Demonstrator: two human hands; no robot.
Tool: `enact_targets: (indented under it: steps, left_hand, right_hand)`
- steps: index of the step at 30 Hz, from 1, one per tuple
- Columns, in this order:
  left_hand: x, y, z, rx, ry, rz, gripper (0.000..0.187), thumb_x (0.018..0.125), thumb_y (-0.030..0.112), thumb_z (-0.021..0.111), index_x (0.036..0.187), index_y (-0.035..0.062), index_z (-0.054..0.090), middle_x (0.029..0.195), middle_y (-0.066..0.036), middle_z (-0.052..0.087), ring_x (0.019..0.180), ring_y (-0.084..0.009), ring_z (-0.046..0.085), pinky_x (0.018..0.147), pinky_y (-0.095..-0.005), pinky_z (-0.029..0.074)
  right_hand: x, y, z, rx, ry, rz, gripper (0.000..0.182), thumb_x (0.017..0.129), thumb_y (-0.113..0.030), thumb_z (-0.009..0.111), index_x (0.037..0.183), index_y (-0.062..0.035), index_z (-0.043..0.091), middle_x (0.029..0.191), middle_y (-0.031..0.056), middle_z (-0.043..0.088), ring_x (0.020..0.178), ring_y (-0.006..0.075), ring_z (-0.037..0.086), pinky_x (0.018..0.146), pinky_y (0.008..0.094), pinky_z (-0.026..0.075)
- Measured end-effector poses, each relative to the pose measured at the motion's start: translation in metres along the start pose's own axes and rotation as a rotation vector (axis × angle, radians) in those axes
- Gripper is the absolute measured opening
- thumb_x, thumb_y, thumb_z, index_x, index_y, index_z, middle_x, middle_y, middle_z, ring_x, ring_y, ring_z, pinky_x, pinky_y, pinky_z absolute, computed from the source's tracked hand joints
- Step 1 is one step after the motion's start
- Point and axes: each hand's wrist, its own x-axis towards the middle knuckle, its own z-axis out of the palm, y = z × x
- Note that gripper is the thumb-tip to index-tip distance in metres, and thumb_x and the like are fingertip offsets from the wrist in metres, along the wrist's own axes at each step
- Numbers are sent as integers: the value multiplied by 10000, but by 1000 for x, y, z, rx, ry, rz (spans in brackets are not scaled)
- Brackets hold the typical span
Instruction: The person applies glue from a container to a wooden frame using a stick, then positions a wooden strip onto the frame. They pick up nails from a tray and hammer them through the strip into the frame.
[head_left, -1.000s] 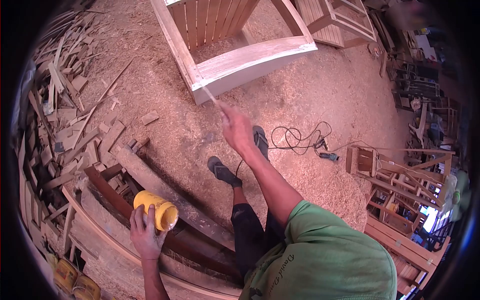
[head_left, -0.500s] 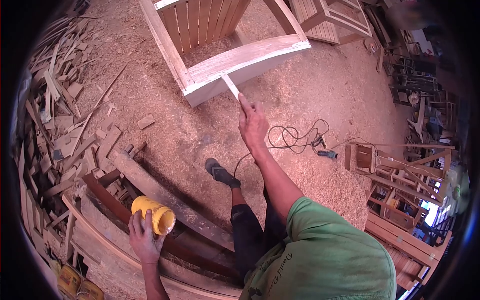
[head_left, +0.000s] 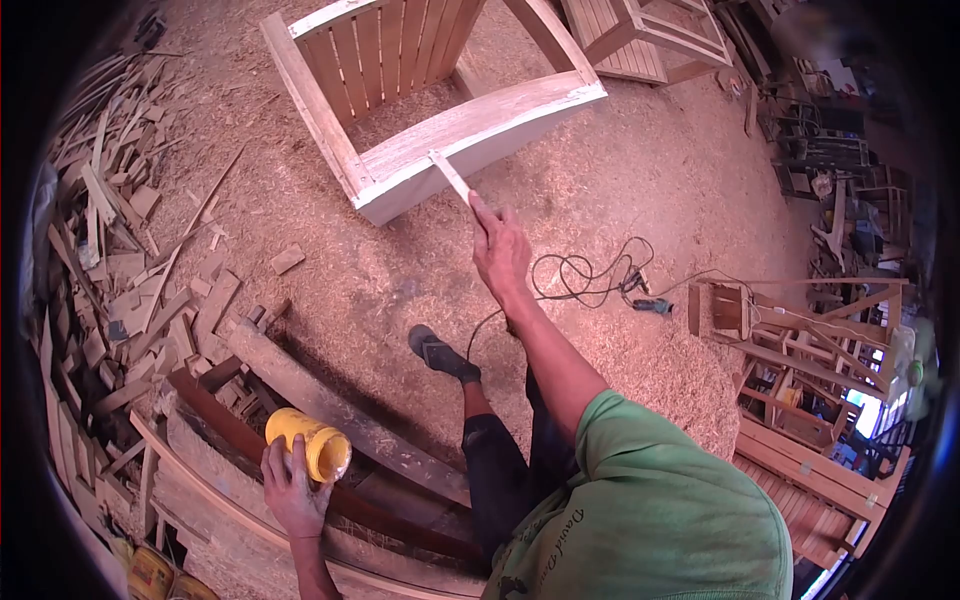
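Note:
My left hand (head_left: 291, 487) grips a yellow plastic jar (head_left: 309, 441), open end tilted toward me, down at the lower left over dark timber beams. My right hand (head_left: 500, 250) is stretched forward, holding a thin flat wooden stick (head_left: 450, 178). The stick's far tip rests on the curved pale rail of an unfinished slatted wooden chair frame (head_left: 470, 125) lying on the sawdust floor.
Sawdust (head_left: 330, 260) covers the floor. A heap of wood offcuts (head_left: 120, 260) fills the left side. A black cord and power tool (head_left: 655, 305) lie to the right, with wooden frames (head_left: 800, 340) beyond. Dark beams (head_left: 350, 420) lie near my shoed foot (head_left: 440, 352).
My right hand has swung the stick forward and settled its tip on the chair's curved rail. The left hand with the jar has barely shifted.

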Motion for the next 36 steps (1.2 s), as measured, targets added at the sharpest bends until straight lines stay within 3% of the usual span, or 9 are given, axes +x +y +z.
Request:
enact_targets:
  steps: [4, 10, 13, 16, 20, 26, 30, 33, 36]
  left_hand:
    - [2, 0, 0, 3, 4, 1, 823, 828, 492, 811, 1529, 134, 569, 1500, -239, 535, 1338, -520, 522, 1102, -596, 476]
    - [2, -2, 0, 8, 5, 21, 826, 871, 601, 736, 1531, 133, 569, 1501, -247, 533, 1341, -524, 516, 1099, -603, 472]
    - [0, -5, 3, 46, -33, 8, 901, 888, 704, 664, 1549, 102, 546, 1516, -261, 519, 1373, -510, 497, 1120, -591, 447]
    - [-1, -6, 4, 44, -36, 3, 905, 883, 697, 673, 1548, 96, 544, 1513, -267, 518, 1371, -513, 499, 1120, -592, 447]
    - [1, -1, 3, 6, -20, -2, 837, 898, 648, 688, 1542, 128, 561, 1511, -258, 525, 1355, -523, 507, 1106, -604, 466]
    - [2, -2, 1, 40, -24, 10, 852, 899, 653, 685, 1559, 131, 551, 1516, -262, 521, 1350, -526, 511, 1102, -607, 470]
    - [-1, -3, 4, 26, -26, 6, 853, 895, 643, 693, 1561, 131, 550, 1517, -262, 519, 1358, -525, 506, 1108, -607, 466]
    - [1, -2, 2, 15, -43, -3, 850, 896, 640, 693, 1563, 134, 546, 1519, -262, 517, 1366, -525, 498, 1115, -607, 460]
    - [1, 0, 1, 44, -52, -8, 848, 897, 638, 691, 1565, 138, 541, 1519, -260, 517, 1365, -526, 497, 1119, -605, 457]
  right_hand:
    - [10, 1, -16, -175, 121, -6, 535, 1001, -114, 680, 1492, -324, 655, 982, 79, 591, 798, 229, 631, 627, 406, 558]
    - [-5, -36, -20, 37, -324, -64, 417, 1053, -171, 666, 1449, -295, 703, 1053, 78, 638, 838, 232, 661, 723, 405, 589]
    - [16, -25, -30, 387, -234, 296, 393, 1057, -171, 656, 1435, -260, 713, 1136, 92, 666, 882, 257, 671, 811, 420, 592]
    - [35, 7, -32, 414, -17, 287, 381, 1051, -167, 661, 1416, -256, 723, 1168, 98, 692, 937, 268, 671, 881, 420, 594]
    - [17, 9, -25, 137, -316, 34, 369, 1054, -151, 642, 1411, -195, 727, 1279, 118, 744, 1098, 252, 698, 962, 427, 588]
    - [68, 54, -58, 401, 60, 327, 385, 1051, -147, 645, 1425, -197, 722, 1286, 128, 754, 994, 248, 721, 908, 430, 595]
    - [73, 66, -50, 194, -73, 123, 367, 1040, -179, 651, 1395, -204, 740, 1014, 201, 723, 917, 345, 709, 833, 498, 558]
    - [65, 43, -67, 16, -231, 43, 347, 1048, -154, 653, 1378, -190, 752, 1014, 99, 728, 849, 237, 679, 763, 413, 578]
    - [71, 68, -48, 65, 71, -5, 350, 1053, -173, 653, 1388, -227, 737, 1000, 71, 661, 773, 227, 615, 739, 408, 559]
